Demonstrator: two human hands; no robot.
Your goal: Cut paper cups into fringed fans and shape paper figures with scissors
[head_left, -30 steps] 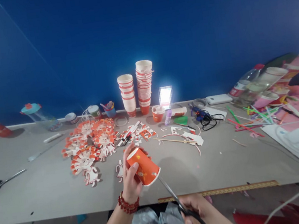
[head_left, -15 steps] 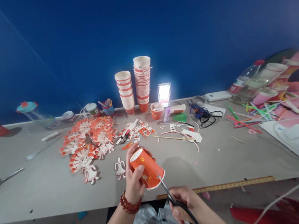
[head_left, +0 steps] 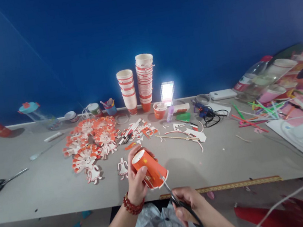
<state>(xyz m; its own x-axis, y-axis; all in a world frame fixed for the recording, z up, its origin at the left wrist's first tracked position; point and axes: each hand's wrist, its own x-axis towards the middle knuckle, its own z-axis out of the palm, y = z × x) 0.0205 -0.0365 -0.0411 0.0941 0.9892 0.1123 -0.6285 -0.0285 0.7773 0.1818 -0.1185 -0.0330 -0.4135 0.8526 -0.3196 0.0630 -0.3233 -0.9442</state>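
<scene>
An orange paper cup (head_left: 151, 168) is held tilted above the grey table (head_left: 219, 168), clasped by the left hand (head_left: 136, 178), its wide rim met by the blades of black-handled scissors (head_left: 174, 199) gripped in the right hand (head_left: 187, 201), with a doll-shaped paper cutout (head_left: 122, 168) left lying beside the left hand

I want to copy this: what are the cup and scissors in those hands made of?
The orange cup looks like smooth printed paper, judging by its thin white rim. The scissors have shiny grey blades, likely metal, and black handles, perhaps plastic.
</scene>
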